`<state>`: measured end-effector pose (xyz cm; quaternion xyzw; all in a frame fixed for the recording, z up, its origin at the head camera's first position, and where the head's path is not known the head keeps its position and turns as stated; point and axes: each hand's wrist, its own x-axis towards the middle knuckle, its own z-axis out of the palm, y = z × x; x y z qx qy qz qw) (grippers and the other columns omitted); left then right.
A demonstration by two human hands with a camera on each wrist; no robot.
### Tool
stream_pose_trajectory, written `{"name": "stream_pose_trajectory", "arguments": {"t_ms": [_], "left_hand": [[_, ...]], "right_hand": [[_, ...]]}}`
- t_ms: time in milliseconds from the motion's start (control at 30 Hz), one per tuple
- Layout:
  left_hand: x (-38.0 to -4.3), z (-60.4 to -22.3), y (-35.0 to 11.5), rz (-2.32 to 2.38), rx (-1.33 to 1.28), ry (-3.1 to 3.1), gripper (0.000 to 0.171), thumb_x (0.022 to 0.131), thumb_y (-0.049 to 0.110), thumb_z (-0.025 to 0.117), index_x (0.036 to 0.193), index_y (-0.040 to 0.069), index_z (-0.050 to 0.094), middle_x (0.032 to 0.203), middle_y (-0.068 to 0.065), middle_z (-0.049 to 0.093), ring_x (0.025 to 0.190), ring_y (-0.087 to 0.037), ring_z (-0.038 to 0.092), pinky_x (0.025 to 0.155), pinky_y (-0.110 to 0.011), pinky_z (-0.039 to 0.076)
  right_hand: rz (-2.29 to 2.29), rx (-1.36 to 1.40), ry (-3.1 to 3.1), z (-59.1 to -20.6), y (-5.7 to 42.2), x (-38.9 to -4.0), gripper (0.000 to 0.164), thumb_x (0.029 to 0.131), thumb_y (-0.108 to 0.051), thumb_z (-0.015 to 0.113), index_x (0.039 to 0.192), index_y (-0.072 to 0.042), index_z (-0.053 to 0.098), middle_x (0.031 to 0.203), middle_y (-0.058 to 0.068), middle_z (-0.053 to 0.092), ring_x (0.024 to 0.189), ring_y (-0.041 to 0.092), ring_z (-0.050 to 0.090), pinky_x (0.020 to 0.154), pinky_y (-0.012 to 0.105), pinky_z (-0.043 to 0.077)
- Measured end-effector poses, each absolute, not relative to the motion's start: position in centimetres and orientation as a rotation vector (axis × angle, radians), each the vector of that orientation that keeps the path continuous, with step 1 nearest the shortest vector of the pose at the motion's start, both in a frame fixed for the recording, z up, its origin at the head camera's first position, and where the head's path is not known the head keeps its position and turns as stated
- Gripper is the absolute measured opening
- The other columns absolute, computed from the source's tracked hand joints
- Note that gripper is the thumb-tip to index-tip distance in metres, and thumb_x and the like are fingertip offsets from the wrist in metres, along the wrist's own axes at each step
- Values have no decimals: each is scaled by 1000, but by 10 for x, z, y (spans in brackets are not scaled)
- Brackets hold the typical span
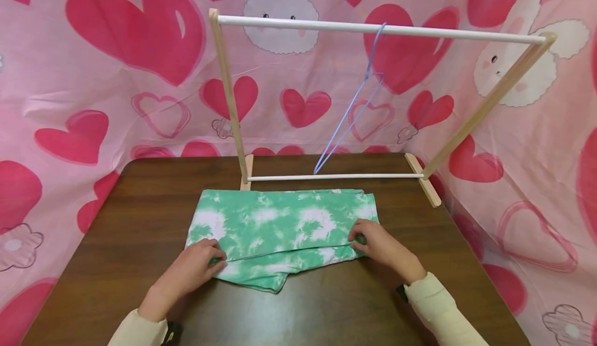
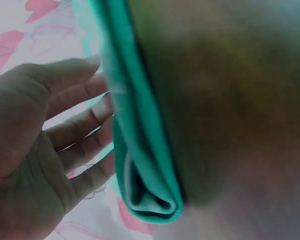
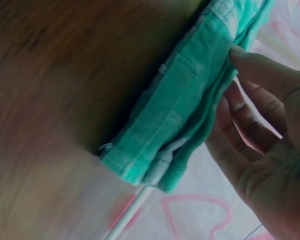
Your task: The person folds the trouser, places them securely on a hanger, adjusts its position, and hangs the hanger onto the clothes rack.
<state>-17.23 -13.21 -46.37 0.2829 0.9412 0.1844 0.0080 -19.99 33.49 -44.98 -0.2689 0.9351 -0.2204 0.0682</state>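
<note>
Green-and-white tie-dye cloth, apparently a pair of pants [image 1: 289, 224], lies folded on the table, its upper layer set back from the lower layer's front edge. At the left end of that upper edge, my left hand [image 1: 198, 263] pinches the fabric between thumb and fingertips. My right hand [image 1: 380, 242] pinches the same edge near the right end. The left wrist view has the folded green layers [image 2: 140, 125] beside the fingertips, which they partly hide. From the right wrist, the stacked cloth end [image 3: 175, 100] shows a seam, with the thumb [image 3: 260, 70] against the upper layer.
A wooden rack [image 1: 228, 92] with white bars stands behind the cloth. A blue hanger [image 1: 345, 120] hangs from its top bar. The brown table [image 1: 140, 206] extends around the cloth. Pink heart-patterned fabric [image 1: 154, 97] covers the walls.
</note>
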Motion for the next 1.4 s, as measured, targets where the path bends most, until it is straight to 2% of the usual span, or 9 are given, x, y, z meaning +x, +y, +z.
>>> {"name": "stream_pose_trajectory", "arguments": {"t_ms": [133, 233, 300, 500, 667, 767, 1067, 1267, 1400], "left_hand": [[-175, -457, -133, 598, 739, 2912, 25, 91, 23, 77, 111, 7, 77, 120, -10, 68, 115, -31, 62, 93, -48, 55], [-176, -457, -135, 591, 632, 2871, 46, 94, 26, 73, 133, 2, 66, 146, -27, 52, 136, -48, 46, 105, -61, 45], [-176, -459, -137, 603, 589, 2826, 52, 96, 26, 71, 139, 0, 60, 152, -31, 44, 141, -54, 37, 107, -64, 41], [-175, -464, -142, 666, 588, 2781, 55, 95, 24, 72, 140, -3, 58, 152, -34, 41, 140, -59, 33, 106, -67, 40], [-177, -462, -143, 656, 582, 2768, 56, 94, 24, 73, 140, -3, 58, 152, -34, 41, 140, -59, 34, 106, -66, 41], [-179, -459, -144, 637, 566, 2762, 57, 93, 26, 74, 140, -3, 58, 152, -34, 42, 140, -59, 35, 106, -66, 40], [-188, -460, -148, 587, 617, 2865, 46, 92, 21, 76, 131, -1, 66, 145, -27, 54, 136, -49, 47, 104, -62, 45], [-195, -466, -153, 571, 684, 2908, 62, 93, 27, 74, 147, 4, 54, 156, -24, 42, 146, -50, 33, 109, -62, 40], [-196, -470, -151, 560, 688, 2890, 65, 94, 33, 72, 149, 6, 51, 159, -24, 38, 147, -52, 29, 109, -64, 39]], "right_hand": [[-659, -804, 2803, -447, 334, -200, 14, 87, -9, 80, 87, -15, 69, 88, -8, 61, 83, 11, 58, 80, 36, 55], [-654, -793, 2794, -446, 334, -200, 15, 86, -8, 80, 84, -16, 68, 85, -10, 59, 81, 11, 57, 76, 33, 55], [-653, -777, 2788, -445, 334, -200, 16, 86, -7, 81, 83, -16, 68, 84, -10, 58, 80, 11, 56, 75, 31, 54], [-674, -738, 2733, -443, 333, -200, 15, 87, -6, 79, 84, -15, 68, 85, -8, 59, 80, 12, 57, 74, 30, 53], [-787, -825, 2653, -422, 336, -209, 8, 92, -7, 74, 99, -6, 73, 96, -1, 69, 89, 15, 63, 81, 39, 58], [-926, -842, 2721, -389, 333, -220, 15, 94, -10, 73, 109, -5, 73, 100, 1, 73, 90, 16, 66, 82, 41, 59], [-1466, -601, 2990, -270, 316, -267, 28, 98, -16, 69, 122, -2, 72, 96, 5, 74, 73, 11, 70, 68, 20, 57], [-1865, -375, 2986, -229, 312, -307, 37, 97, -22, 70, 123, 4, 71, 85, -8, 73, 64, 6, 71, 65, 18, 58], [-1900, -269, 3048, -212, 310, -326, 45, 93, -28, 75, 127, 1, 69, 89, -4, 74, 62, 4, 70, 63, 17, 57]]}}
